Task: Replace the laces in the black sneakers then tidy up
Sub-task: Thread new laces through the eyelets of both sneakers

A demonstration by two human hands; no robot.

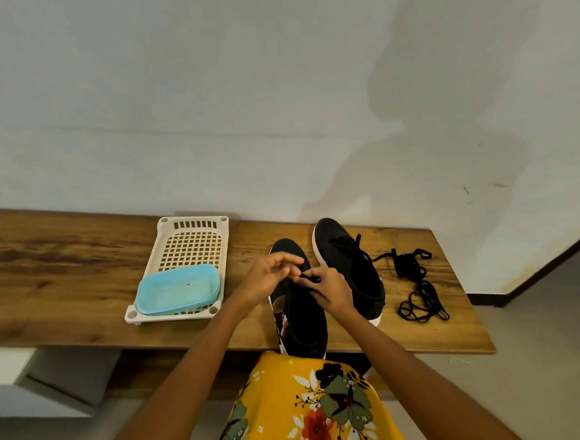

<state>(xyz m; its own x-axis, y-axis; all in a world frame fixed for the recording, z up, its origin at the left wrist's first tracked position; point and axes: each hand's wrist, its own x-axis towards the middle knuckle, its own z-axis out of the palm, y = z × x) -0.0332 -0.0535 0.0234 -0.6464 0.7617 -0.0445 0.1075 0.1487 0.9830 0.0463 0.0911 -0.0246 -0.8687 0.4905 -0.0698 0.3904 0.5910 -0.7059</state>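
Two black sneakers stand on the wooden shelf (62, 270). The near sneaker (301, 322) lies in front of me, heel over the front edge. Both hands work above its lacing. My right hand (329, 291) pinches a black lace (309, 277) over the eyelets. My left hand (268, 278) hovers beside it with curled fingers touching the same lace. The far sneaker (353, 267) sits to the right with its lace threaded and tied loosely. Its toe points to the wall.
A white perforated tray (189, 251) stands left of the shoes, with a light blue plastic tub (178, 291) in its near end. Two bundles of loose black laces (411, 263) (423, 305) lie at the shelf's right end. A white wall backs the shelf.
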